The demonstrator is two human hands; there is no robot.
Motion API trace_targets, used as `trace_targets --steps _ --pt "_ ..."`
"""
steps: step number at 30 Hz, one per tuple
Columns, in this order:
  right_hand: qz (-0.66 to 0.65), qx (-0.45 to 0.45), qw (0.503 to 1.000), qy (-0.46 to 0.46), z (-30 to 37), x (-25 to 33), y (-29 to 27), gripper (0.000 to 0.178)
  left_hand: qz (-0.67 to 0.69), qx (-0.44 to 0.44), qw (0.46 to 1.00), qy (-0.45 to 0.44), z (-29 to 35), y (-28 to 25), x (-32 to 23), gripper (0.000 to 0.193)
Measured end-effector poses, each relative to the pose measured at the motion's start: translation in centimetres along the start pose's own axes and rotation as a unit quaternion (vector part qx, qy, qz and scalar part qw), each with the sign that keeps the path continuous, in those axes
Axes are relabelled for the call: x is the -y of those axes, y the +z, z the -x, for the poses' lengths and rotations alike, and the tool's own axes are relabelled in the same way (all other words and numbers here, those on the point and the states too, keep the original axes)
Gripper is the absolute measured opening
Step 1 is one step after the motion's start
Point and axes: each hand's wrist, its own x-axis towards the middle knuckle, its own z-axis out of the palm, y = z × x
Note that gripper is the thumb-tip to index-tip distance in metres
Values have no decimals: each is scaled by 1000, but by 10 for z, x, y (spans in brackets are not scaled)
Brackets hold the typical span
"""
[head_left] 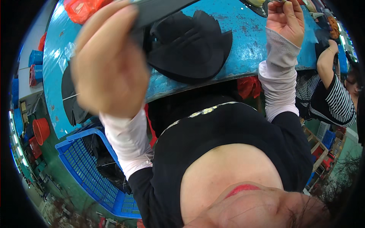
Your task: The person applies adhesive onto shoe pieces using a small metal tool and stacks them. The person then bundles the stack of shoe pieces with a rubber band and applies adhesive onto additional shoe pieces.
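Observation:
Raised close to the camera on the left, my left hand [110, 68] is blurred by motion. Its fingers grip a flat black piece of sheet material [163, 10], which reaches to the right over the table. Below that piece lies a pile of black curved cut pieces [190, 49] with pointed edges. Farther right, above the blue table [247, 47], my right hand [287, 22] is closed in a pinch. A thin item at its fingertips runs into the picture's upper edge, and its kind cannot be made out. Beside that hand is a pale round thing [257, 2] on a dark surface, partly cut off.
More black pieces [72, 95] lie at the table's left end. A blue plastic basket [95, 171] with black material stands low on the left. An orange-red bag [83, 9] sits at the far left. At right, a person in a striped sleeve [338, 100] works nearby.

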Motion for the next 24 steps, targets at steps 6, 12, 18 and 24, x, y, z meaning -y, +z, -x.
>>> trace_targets --steps 6,12,18,24 --pt "-198 -20 980 30 -32 -29 -43 16 -100 62 986 -115 76 -71 23 26" --pt "603 -42 788 -120 -113 -62 -132 12 -299 227 893 -250 105 -84 8 34" --pt "757 23 652 -49 -125 -82 -155 16 -1 182 976 -118 75 -46 -39 32" --pt "732 -17 679 -49 -120 -63 -158 15 94 311 943 -76 83 5 -51 48"
